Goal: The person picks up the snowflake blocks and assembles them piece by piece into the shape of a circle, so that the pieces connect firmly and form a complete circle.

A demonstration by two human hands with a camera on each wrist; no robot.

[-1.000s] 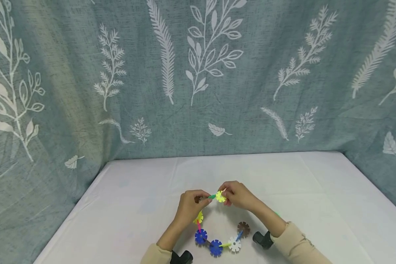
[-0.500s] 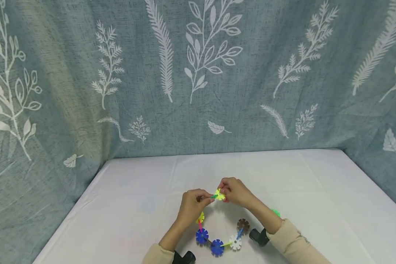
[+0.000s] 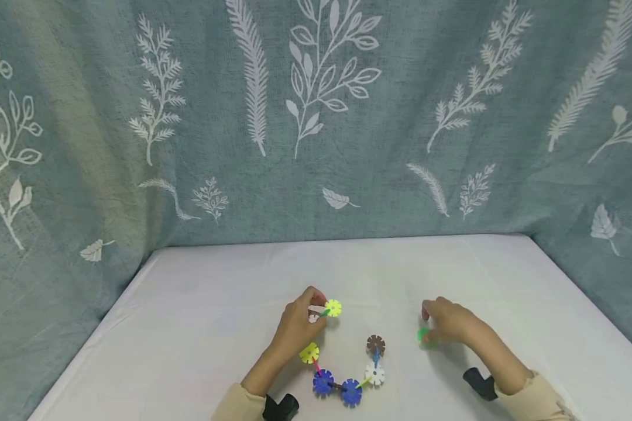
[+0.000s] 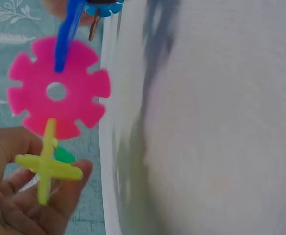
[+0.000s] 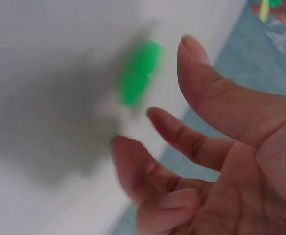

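My left hand (image 3: 297, 318) pinches part of a chain of notched plastic discs. A green disc seen edge-on (image 3: 324, 313) and a bright yellow disc (image 3: 333, 308) stick out past its fingertips. In the left wrist view, a pink disc (image 4: 86, 85) joins a yellow piece (image 4: 46, 169) in front of the fingers. The chain curves on below through a yellow disc (image 3: 309, 353), two blue discs (image 3: 323, 382), a white disc (image 3: 375, 373) and a brown disc (image 3: 375, 345). My right hand (image 3: 450, 321) hovers with fingers apart over a loose green disc (image 5: 140, 73), holding nothing.
A white cloth covers the table (image 3: 232, 292). Behind it hangs a blue-green curtain (image 3: 216, 117) with white leaf prints. Dark devices (image 3: 281, 407) are strapped at both wrists.
My right hand has let go of the yellow disc and moved right to the loose green disc. My left hand still holds the chain, now slightly further left.
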